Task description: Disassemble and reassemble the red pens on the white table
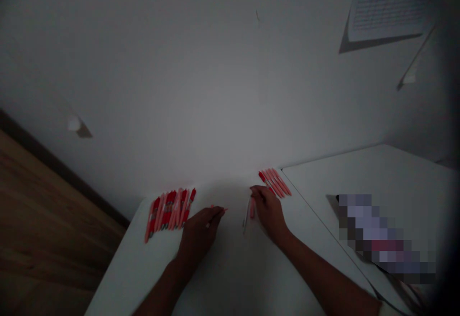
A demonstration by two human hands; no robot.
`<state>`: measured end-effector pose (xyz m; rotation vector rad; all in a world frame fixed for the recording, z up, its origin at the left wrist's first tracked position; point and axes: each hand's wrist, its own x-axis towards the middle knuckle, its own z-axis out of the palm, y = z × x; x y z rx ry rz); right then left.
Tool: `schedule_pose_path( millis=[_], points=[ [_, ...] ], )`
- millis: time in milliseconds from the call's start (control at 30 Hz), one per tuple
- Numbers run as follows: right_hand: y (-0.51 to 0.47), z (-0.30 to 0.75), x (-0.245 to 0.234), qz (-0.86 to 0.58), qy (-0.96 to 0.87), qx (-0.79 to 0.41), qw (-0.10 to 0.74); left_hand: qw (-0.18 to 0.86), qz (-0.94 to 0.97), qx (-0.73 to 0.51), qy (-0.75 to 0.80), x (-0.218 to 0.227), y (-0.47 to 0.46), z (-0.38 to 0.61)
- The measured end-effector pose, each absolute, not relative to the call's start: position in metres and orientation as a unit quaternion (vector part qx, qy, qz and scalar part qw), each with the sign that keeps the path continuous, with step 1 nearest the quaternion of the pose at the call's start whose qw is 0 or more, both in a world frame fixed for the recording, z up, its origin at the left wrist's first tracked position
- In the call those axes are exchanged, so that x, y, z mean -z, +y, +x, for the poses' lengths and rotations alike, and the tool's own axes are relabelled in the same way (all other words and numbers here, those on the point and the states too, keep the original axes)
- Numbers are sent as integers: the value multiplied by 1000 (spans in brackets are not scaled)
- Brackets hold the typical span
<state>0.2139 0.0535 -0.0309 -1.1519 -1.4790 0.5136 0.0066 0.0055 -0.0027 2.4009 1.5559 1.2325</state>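
white counter (230,277), wall (201,91), wood floor (43,220); left hand (199,234) pinching pen (217,214), red pens (168,213) beside; right hand (269,213) grip unclear, more pens (275,183) ahead.

In dim light, a plain white wall (215,91) with a slatted grille (386,5) high on it meets a dark skirting board (53,165) and a wooden floor (36,210), with a white worktop (143,263) beside a second white table (359,172).

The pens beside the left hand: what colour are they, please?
The slim plastic pens are red and pink; head view.
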Motion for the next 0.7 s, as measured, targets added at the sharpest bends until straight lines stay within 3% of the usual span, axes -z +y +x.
schedule_pose_path(
  millis=[67,433,700],
  points=[
    [60,220,35,-528,-591,-203,575,15,767,-403,500,3,6,7],
    [59,216,49,-584,-670,-99,447,-2,783,-385,489,3,5,9],
    [57,216,48,-605,-683,-78,401,13,784,-372,498,4,5,9]
  ],
)
